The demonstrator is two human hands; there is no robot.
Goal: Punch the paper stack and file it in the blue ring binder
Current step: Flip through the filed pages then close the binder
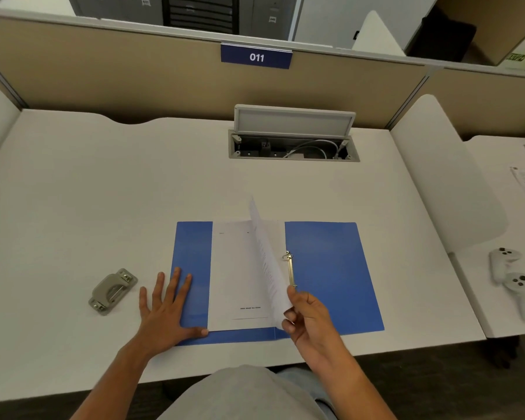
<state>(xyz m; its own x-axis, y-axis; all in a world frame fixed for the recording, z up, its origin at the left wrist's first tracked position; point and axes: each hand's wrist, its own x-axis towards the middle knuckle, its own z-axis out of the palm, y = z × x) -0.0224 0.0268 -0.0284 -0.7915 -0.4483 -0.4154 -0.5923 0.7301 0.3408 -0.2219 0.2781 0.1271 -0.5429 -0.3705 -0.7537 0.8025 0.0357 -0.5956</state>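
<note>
Past the grey lap, the right grip pinches the paper stack by its near corner. It stands tilted over the open blue ring binder on the counter, long side pointing away, rings just to its right. The left grip lies flat on the binder's left edge, holding nothing.

Desk: matt white, smooth. Binder: blue plastic cover with a slight sheen; brass-coloured metal rings. Sheets: matt white paper. Hole punch: grey, apparently metal. Partition: beige cloth.
</note>
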